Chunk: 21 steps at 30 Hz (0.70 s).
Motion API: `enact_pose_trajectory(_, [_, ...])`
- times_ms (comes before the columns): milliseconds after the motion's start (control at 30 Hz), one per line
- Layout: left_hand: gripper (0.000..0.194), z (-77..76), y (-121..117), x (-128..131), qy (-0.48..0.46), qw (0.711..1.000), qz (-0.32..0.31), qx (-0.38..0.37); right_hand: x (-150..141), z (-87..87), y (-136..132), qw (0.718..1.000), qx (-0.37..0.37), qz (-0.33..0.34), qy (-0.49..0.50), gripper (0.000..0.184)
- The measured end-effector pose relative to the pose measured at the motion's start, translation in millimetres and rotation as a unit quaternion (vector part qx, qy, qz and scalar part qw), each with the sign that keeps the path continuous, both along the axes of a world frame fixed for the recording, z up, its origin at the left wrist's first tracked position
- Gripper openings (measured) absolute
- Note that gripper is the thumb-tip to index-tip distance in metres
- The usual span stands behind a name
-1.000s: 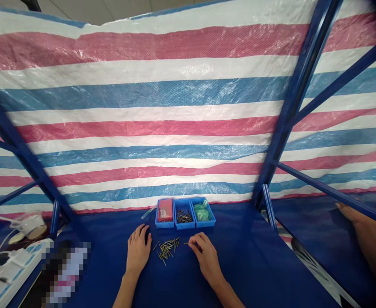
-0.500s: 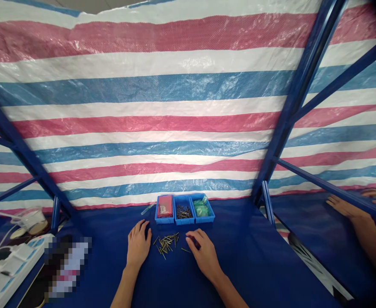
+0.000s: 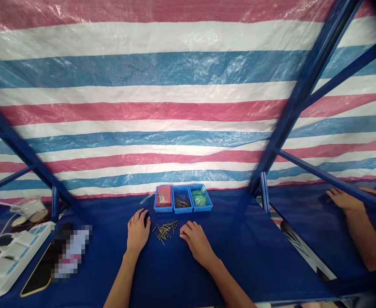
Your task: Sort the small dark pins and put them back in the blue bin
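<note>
On the blue tabletop lies a loose pile of thin brass-coloured screws (image 3: 164, 231), between my two hands. My left hand (image 3: 138, 231) rests flat to the left of the pile, fingers spread and holding nothing. To the right, my right hand (image 3: 196, 241) has its fingers curled down and together near the surface; whatever is under the fingertips is hidden. Behind the pile stand three blue bins: the left bin (image 3: 164, 210) with red packets (image 3: 164, 196), the middle bin (image 3: 183, 210) with dark screws (image 3: 182, 202), and the right bin (image 3: 202, 208) with green packets (image 3: 199, 197).
A clear thin tube (image 3: 147, 198) lies left of the bins. At the left are a phone (image 3: 37, 273) and a white power strip (image 3: 21, 252) with cables. Blue frame posts (image 3: 280, 132) stand before a striped sheet (image 3: 162, 94). Another person's hand (image 3: 344, 199) is at the far right.
My right hand has closed its fingers and covers the spot where a single screw lay. My left hand stays beside the pile. The view has tilted down slightly.
</note>
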<state>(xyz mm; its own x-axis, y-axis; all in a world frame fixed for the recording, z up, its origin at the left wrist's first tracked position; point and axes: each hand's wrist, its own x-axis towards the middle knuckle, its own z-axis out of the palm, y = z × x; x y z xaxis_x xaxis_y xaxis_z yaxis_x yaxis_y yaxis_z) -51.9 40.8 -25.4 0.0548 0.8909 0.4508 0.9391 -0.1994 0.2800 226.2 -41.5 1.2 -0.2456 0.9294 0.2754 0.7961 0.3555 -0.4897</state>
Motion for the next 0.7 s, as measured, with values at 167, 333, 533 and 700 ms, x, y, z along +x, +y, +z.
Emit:
enact_pose_trajectory(167, [0.036, 2.2, -1.3, 0.8, -0.005, 1.0, 0.003, -0.006, 2.5, -9.3, 5.9, 0.996, 0.013, -0.008, 0.09, 0.016])
enact_pose_trajectory(333, [0.037, -0.5, 0.0, -0.3, -0.003, 1.0, 0.002, -0.002, 5.4, -16.8, 8.3, 0.969, -0.03, -0.077, 0.232, 0.016])
enact_pose_trajectory(533, [0.037, -0.2, -0.1, -0.2, -0.001, 1.0, 0.002, -0.003, 6.2, -7.7, 4.8, 0.955, -0.051, -0.094, 0.278, 0.015])
enact_pose_trajectory(700, [0.036, 1.1, -0.7, 0.6, -0.001, 1.0, 0.001, -0.004, 8.3, 2.5, 3.0, 0.971, 0.008, -0.054, 0.233, 0.025])
